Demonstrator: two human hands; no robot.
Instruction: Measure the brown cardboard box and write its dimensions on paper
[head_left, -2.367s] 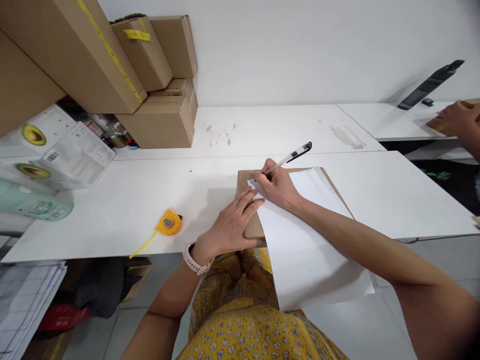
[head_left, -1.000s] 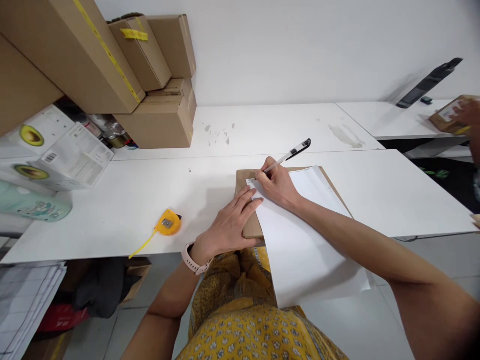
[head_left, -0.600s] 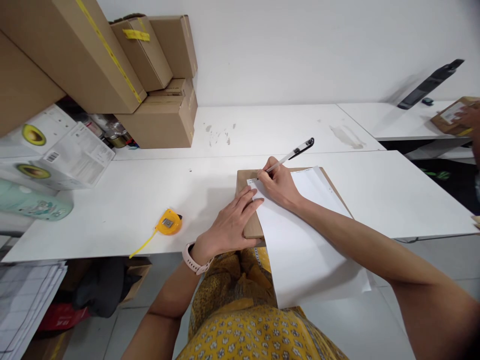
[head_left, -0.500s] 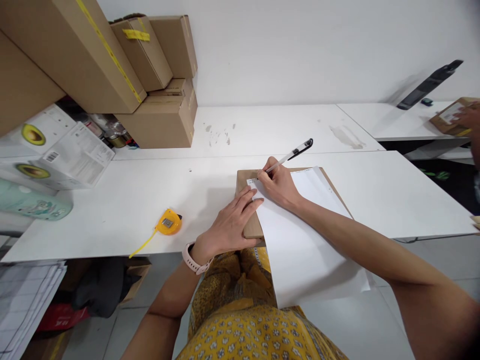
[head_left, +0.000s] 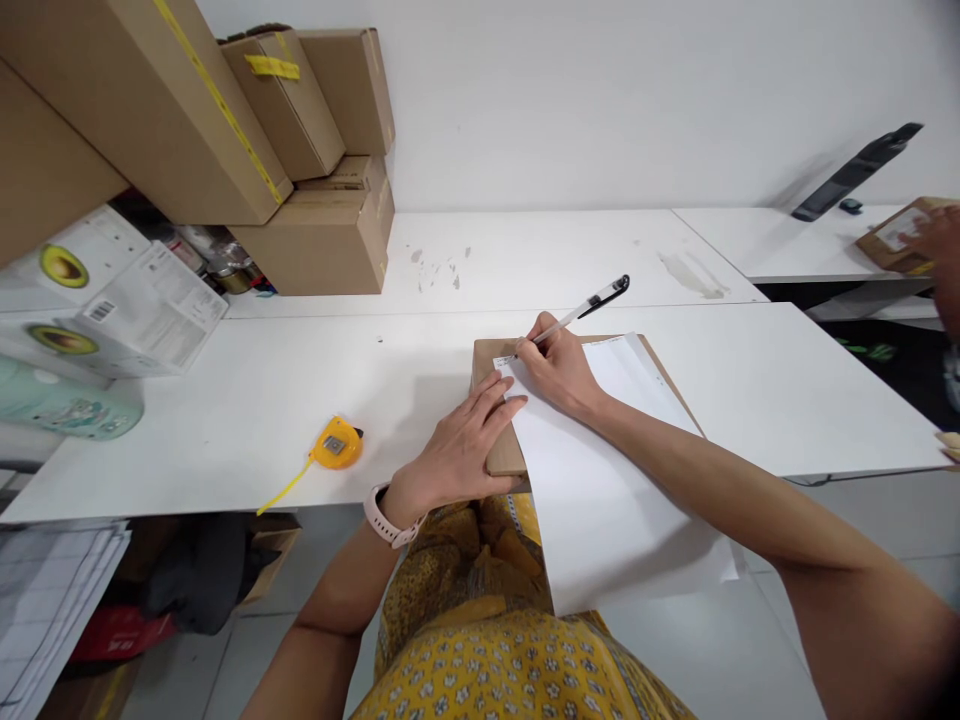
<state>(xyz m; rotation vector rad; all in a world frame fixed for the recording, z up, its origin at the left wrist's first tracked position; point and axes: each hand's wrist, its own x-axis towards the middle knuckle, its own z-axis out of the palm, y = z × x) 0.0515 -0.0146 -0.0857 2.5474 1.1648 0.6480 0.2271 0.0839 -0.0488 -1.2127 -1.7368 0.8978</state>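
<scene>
Almost nothing changed over the last couple of seconds: my right hand (head_left: 559,372) still pinches the pen (head_left: 581,312), the cap end only wobbling a little, and the hand sits at the same top-left corner of the white sheet (head_left: 600,480), so the writing is staying on that one line. My left hand (head_left: 461,450) hasn't shifted. It lies flat and unclenched, fingertips on the sheet's left edge and palm on the flat brown cardboard (head_left: 501,455) underneath, pinning both to the white table (head_left: 225,400). The yellow tape measure (head_left: 336,445) lies untouched, well to the left. The only real movement is at far right, where a co-worker's hand (head_left: 941,235) has shifted on a small box (head_left: 889,240). The pen tip is hidden behind my fingers. The print at the sheet's top is too small to read. My right forearm covers part of the sheet, whose lower end hangs off the table over my lap. Most of the cardboard is covered, so I can't tell what it is.
</scene>
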